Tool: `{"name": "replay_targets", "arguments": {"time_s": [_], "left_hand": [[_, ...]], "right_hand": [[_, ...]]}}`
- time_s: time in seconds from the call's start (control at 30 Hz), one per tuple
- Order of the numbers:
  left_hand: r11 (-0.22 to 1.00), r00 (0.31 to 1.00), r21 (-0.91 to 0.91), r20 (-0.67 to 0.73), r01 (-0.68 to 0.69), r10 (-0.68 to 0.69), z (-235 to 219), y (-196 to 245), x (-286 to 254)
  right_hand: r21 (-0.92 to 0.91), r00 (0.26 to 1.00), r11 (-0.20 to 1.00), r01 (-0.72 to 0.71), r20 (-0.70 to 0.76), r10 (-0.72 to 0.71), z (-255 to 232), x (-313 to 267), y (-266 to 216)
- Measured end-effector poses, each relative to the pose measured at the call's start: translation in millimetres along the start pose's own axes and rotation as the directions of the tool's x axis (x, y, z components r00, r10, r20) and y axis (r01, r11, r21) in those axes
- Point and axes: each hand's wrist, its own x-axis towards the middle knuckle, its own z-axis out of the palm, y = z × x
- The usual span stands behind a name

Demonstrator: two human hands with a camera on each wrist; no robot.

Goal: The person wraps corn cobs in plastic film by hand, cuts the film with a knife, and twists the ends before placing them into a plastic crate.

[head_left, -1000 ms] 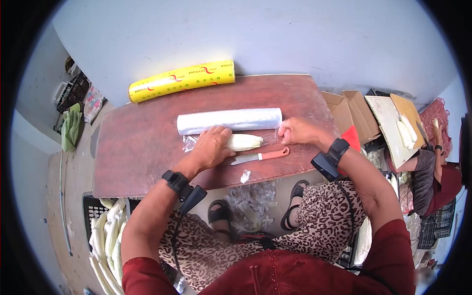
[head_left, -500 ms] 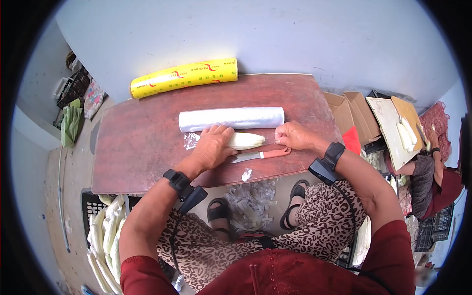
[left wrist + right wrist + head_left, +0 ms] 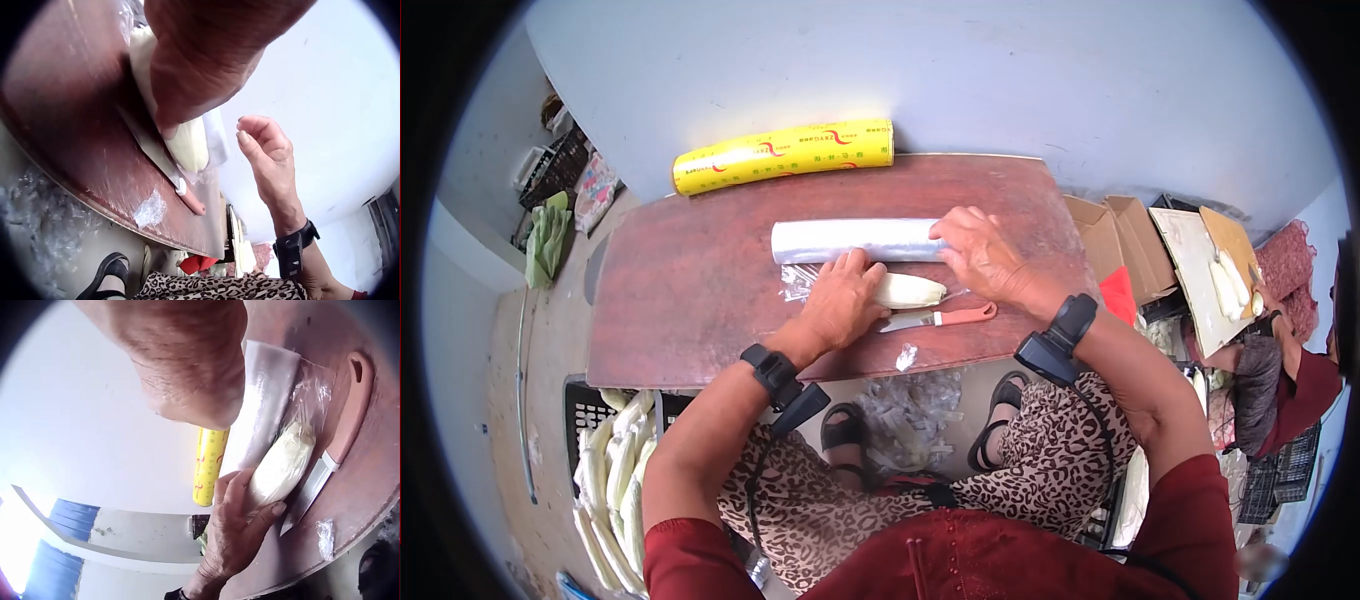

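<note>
My left hand [image 3: 840,300] grips a pale ear of corn [image 3: 910,291] lying on the reddish-brown table [image 3: 670,300]. In the right wrist view, the thumb and fingers are on opposite sides of the corn [image 3: 281,469], and clear film shows around its tip. Right behind it lies a roll of cling film [image 3: 850,241]. My right hand [image 3: 985,258] is over the roll's right end; in the left wrist view its thumb and fingers are loosely bent and apart, with nothing visible between them. A knife with an orange-pink handle [image 3: 968,315] lies in front of the corn.
A yellow printed roll [image 3: 785,158] lies along the table's back edge by the wall. A crumpled film scrap [image 3: 907,357] sits near the front edge. Crates of pale ears [image 3: 615,465] stand at lower left; cardboard boxes [image 3: 1135,245] and another person are at right.
My right hand has left the table beside the corn's tip and moved up and left onto the roll's right end, its fingers loosening. My left hand stays on the corn.
</note>
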Motion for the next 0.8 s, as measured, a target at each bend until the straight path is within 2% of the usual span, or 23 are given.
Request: {"name": "replay_targets", "arguments": {"time_s": [0.07, 0.17, 0.27, 0.37, 0.47, 0.57, 0.67, 0.77, 0.8], "left_hand": [[1.000, 1.000, 0.009, -0.008, 0.006, -0.006, 2.1, 1.1, -1.0], [0.999, 1.000, 0.036, -0.019, -0.021, 0.021, 3.8, 0.4, -0.6], [0.999, 1.000, 0.048, 0.024, -0.019, 0.018, 0.8, -1.1, 3.3], [1.000, 0.991, -0.010, 0.134, 0.022, -0.021, -4.5, -4.7, 8.4], [0.993, 0.978, -0.116, 0.208, 0.018, 0.006, -3.3, -18.1, 13.8], [0.976, 0.958, -0.199, 0.286, 0.085, -0.025, -5.6, -25.5, 22.3], [0.902, 0.965, -0.381, 0.236, 0.202, -0.117, -2.7, -33.3, 25.4], [0.888, 0.936, -0.361, 0.302, 0.286, -0.179, 1.8, -42.8, 32.3], [0.887, 0.935, -0.366, 0.311, 0.281, -0.168, 0.7, -43.6, 32.6]], "right_hand": [[-0.099, 0.994, 0.994, 0.038, 0.107, -0.027, 10.1, 2.6, -6.4], [-0.247, 0.995, 0.966, 0.072, 0.078, -0.055, 26.5, 10.1, 2.9], [-0.239, 0.999, 0.971, 0.020, 0.031, -0.013, 30.8, 15.5, 10.1], [-0.239, 0.996, 0.971, 0.008, 0.088, 0.013, 31.8, 22.9, 17.4], [-0.135, 0.982, 0.987, -0.089, 0.152, 0.109, 31.3, 35.7, 23.2], [-0.045, 0.984, 0.989, -0.144, 0.102, 0.148, 37.6, 41.9, 30.7], [-0.104, 0.954, 0.951, -0.291, 0.041, 0.296, 32.1, 45.2, 19.6], [-0.077, 0.976, 0.975, -0.207, -0.082, 0.201, 21.9, 45.9, 12.9], [0.067, 0.981, 0.980, -0.189, -0.018, 0.191, 17.5, 45.6, 5.2]]}}
